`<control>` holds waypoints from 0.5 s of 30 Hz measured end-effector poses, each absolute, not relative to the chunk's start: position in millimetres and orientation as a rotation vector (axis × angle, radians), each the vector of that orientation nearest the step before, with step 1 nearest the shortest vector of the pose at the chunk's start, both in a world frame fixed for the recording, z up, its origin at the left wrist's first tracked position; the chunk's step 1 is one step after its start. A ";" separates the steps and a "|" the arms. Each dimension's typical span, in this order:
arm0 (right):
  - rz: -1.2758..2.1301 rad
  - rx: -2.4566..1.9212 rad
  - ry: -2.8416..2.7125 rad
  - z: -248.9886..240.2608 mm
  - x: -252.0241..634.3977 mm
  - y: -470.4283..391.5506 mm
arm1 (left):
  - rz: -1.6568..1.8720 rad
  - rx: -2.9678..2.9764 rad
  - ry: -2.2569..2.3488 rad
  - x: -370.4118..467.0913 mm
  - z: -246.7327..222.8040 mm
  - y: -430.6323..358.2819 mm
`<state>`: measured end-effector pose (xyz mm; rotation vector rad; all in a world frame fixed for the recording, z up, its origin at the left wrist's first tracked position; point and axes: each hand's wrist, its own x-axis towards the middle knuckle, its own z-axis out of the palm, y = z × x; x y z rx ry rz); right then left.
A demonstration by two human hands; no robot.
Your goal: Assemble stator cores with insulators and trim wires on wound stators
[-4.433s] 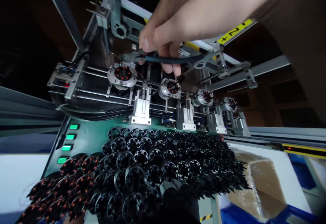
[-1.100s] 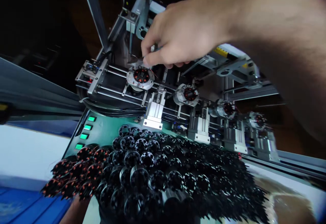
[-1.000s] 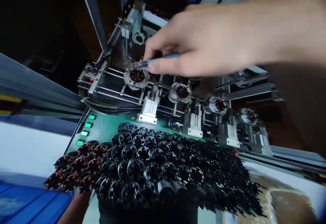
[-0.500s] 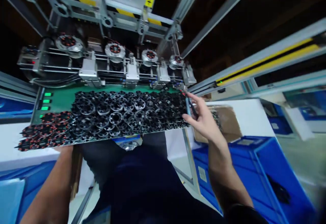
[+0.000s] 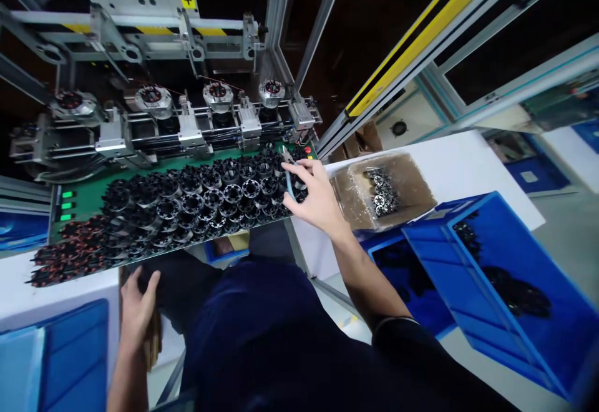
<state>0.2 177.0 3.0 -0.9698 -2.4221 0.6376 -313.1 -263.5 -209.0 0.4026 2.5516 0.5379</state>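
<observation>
My right hand (image 5: 318,196) is closed on a pair of small pliers (image 5: 289,182) with blue-grey handles, their metal tip pointing up and away. It is over the right end of a tightly packed mass of black ring-shaped motor stators (image 5: 213,198) on a green work surface (image 5: 84,196). My left hand (image 5: 139,303) is below the front edge of that surface, beside my leg, its thumb and fingers apart and nothing visible in it. Nearest to it on the surface is a pile of stators with copper-coloured wire (image 5: 72,250) at the left end.
A machine with round fixtures (image 5: 218,93) holding wound stators runs along the back. To the right, a cardboard box (image 5: 412,181) with more stators sits on a white table (image 5: 486,175). Blue bins (image 5: 449,287) stand below, and another blue bin (image 5: 77,343) is at left.
The view has turned right, so the machine appears further left. My left hand has come out from under the front edge. My right hand still grips the pliers.
</observation>
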 end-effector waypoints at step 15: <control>0.479 -0.829 -2.671 -10.9 -32.6 197.0 | 0.795 0.370 2.164 -336.9 -101.9 -357.0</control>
